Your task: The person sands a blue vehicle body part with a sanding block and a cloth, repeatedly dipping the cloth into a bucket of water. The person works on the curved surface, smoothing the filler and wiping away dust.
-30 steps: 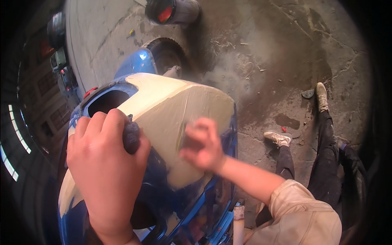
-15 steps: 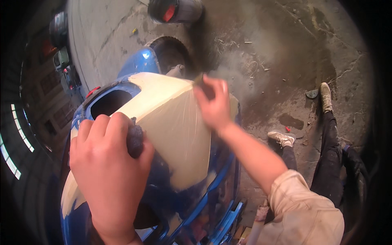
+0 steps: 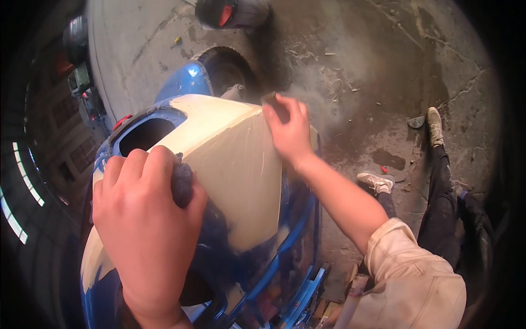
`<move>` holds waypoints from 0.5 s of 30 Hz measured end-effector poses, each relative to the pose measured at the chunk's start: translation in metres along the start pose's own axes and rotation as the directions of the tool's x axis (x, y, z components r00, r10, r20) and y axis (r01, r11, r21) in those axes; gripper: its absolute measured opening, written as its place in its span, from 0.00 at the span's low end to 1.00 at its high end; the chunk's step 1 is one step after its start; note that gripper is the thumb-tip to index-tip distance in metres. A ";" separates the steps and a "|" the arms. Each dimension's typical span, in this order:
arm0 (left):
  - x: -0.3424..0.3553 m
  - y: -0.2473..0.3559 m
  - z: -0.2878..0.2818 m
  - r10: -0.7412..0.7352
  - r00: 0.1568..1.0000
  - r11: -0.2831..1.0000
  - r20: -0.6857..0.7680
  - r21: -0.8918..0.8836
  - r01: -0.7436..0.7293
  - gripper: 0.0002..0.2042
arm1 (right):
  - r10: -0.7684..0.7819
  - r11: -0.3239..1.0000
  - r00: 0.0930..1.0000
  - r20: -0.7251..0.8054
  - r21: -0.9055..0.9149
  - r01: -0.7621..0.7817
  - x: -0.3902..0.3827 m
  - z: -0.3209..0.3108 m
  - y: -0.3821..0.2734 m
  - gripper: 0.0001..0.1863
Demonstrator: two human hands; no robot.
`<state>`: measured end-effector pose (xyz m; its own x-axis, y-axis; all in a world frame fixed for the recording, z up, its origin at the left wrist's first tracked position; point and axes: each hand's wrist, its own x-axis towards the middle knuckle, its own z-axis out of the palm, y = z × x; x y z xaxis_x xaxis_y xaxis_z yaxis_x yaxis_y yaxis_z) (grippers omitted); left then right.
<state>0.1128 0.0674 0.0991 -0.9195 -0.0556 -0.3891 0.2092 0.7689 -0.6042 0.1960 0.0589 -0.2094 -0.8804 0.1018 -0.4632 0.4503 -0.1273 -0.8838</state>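
Observation:
A blue vehicle body panel [image 3: 211,274] with a large patch of cream filler [image 3: 235,164] lies below my hands. My right hand [image 3: 290,126] is closed round a small dark block [image 3: 269,100] at the far right edge of the cream patch, where two surfaces meet in a ridge. Nearer and to the left, my left hand [image 3: 145,214] is curled round a rough dark blue-grey lump [image 3: 181,185], which shows between thumb and fingers. The lump's kind is not clear. Whether that hand rests on the panel is hidden.
Beyond the panel are a tyre [image 3: 224,68] and a dark bucket [image 3: 233,12] with something red in it. Pale dust hangs over the stained concrete floor [image 3: 361,82]. Dark-trousered legs [image 3: 435,192] with light shoes are on the right. Loose pieces lie beside the panel's lower right.
My right hand has shifted slightly with the block at the ridge's end. The view has moved a little; my left hand keeps its grip on the lump.

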 end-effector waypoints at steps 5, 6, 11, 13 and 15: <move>-0.002 -0.002 -0.002 0.002 0.999 1.000 0.036 0.011 -0.002 0.10 | -0.075 0.997 0.985 0.158 0.014 0.074 -0.123 -0.047 -0.035 0.28; -0.001 -0.001 -0.002 0.001 0.999 1.000 0.040 0.010 -0.002 0.10 | -0.088 0.996 0.986 0.139 0.027 0.085 -0.114 -0.041 -0.028 0.28; 0.001 0.002 0.000 -0.009 1.000 1.000 0.018 0.007 0.009 0.10 | 0.026 0.998 1.000 0.006 0.057 -0.026 -0.005 0.001 -0.004 0.25; -0.004 0.002 -0.001 -0.008 1.000 1.000 0.023 -0.010 0.008 0.10 | 0.029 0.999 0.997 0.070 0.034 -0.032 -0.029 -0.010 -0.008 0.26; -0.002 0.000 -0.002 0.026 1.000 0.999 0.009 -0.043 -0.025 0.11 | -0.053 0.997 0.988 0.147 0.054 0.045 -0.092 -0.032 -0.015 0.28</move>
<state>0.1139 0.0682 0.1011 -0.9107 -0.0417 -0.4109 0.2179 0.7968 -0.5636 0.2754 0.0833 -0.1559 -0.9153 -0.0378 -0.4010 0.4011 -0.1759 -0.8990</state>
